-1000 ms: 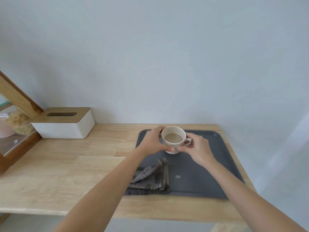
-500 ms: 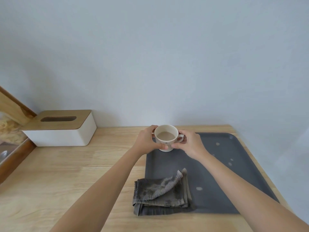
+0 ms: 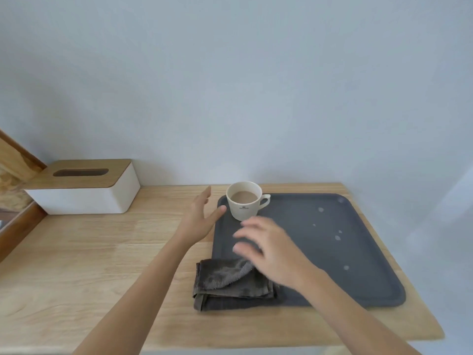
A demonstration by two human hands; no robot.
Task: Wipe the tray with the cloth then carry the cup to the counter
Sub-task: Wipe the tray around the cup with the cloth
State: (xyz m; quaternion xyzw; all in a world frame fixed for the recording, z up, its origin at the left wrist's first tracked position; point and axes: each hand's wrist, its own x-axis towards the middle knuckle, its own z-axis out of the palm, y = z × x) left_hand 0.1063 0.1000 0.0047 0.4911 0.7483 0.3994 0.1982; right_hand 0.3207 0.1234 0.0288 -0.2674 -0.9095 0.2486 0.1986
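Table (image 3: 76,265): light wood, against a plain wall.

Tray (image 3: 332,252): dark grey, on the table's right half; pale droplets scattered over its right side, so the wipe looks not yet done.

Box (image 3: 84,198): white with a slotted wooden lid, back left.

Cloth (image 3: 230,285): grey, folded, lying across the tray's near-left edge, partly on wood.

Left hand (image 3: 198,219): fingers spread, empty, just beside the cup.

Right hand (image 3: 268,249): blurred, fingers loosely spread, holding nothing, above the cloth's far corner.

Cup (image 3: 244,201): cream, upright on the tray's far-left corner, nearly full of milky drink, handle to the right.

Risk: wiping strokes or a nudged tray could knock the cup and slop the drink, since it stands on the surface being wiped.

Writing: small dark mark on the cup's front, too small to read.
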